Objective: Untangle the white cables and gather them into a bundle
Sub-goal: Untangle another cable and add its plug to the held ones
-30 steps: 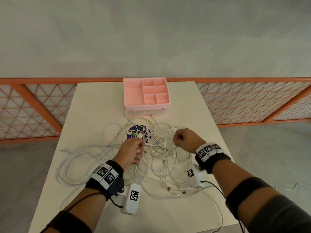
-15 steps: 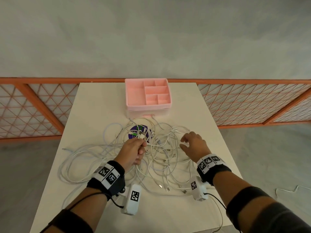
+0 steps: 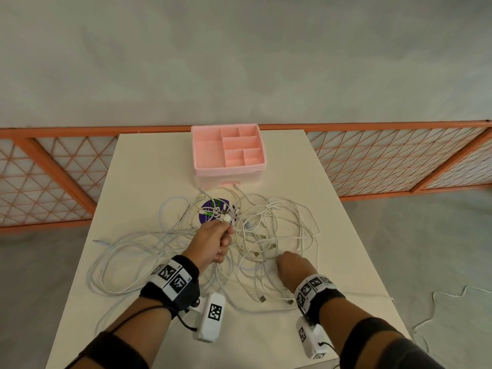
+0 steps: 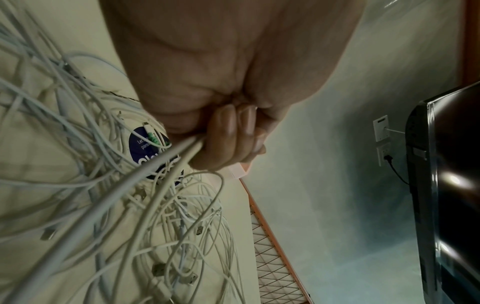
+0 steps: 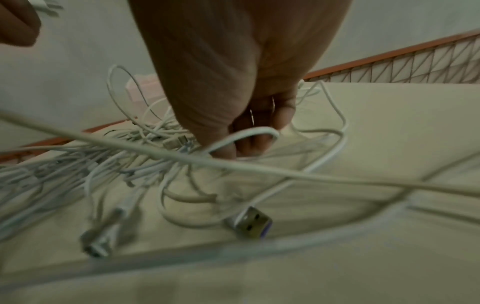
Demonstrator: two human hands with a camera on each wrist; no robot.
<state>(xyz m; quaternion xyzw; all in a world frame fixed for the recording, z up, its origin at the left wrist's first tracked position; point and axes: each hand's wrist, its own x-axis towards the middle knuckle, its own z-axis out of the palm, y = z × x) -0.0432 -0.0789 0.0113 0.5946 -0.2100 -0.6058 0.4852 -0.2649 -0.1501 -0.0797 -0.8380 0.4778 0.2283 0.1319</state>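
A tangle of white cables (image 3: 269, 230) sprawls over the middle of the white table (image 3: 159, 161). My left hand (image 3: 217, 239) is raised over the tangle's centre and grips a few cables, their plug ends (image 3: 226, 217) sticking out past the fist. The left wrist view shows its fingers (image 4: 228, 133) curled round two cable strands (image 4: 179, 156). My right hand (image 3: 290, 266) is down on the near right part of the tangle, knuckles up. Seen from the right wrist, its fingers (image 5: 255, 142) curl round a white cable loop (image 5: 249, 132). USB plugs (image 5: 249, 223) lie loose nearby.
A pink divided tray (image 3: 229, 150) stands at the table's far edge. A round purple sticker (image 3: 213, 209) lies under the cables. An orange lattice railing (image 3: 53, 169) runs behind the table. More cable loops (image 3: 119, 262) spread toward the near left edge.
My right hand came back from the far right of the tangle toward me and dropped onto the near cables, its spread fingers curling. The left hand kept its grip and barely moved.
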